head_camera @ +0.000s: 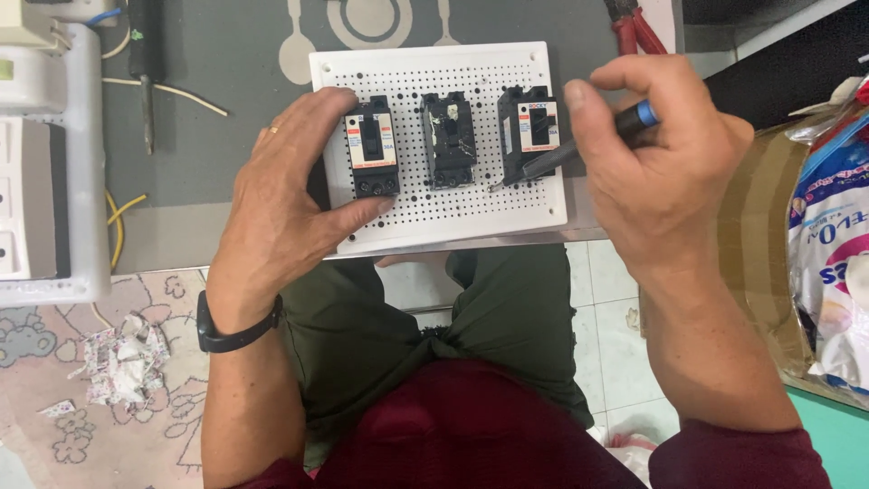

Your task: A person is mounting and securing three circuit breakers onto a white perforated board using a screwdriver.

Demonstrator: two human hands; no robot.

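Left hand pinches the left breaker at centre frame; right hand clasps a screwdriver, tip at the board. The tip could slip off; the board, overhanging the desk, might tilt.

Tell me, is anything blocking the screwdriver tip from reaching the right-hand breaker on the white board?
Nothing visible does. The right hand holds the screwdriver, whose tip sits at the lower left corner of the right breaker. The left hand grips the left breaker, well aside.
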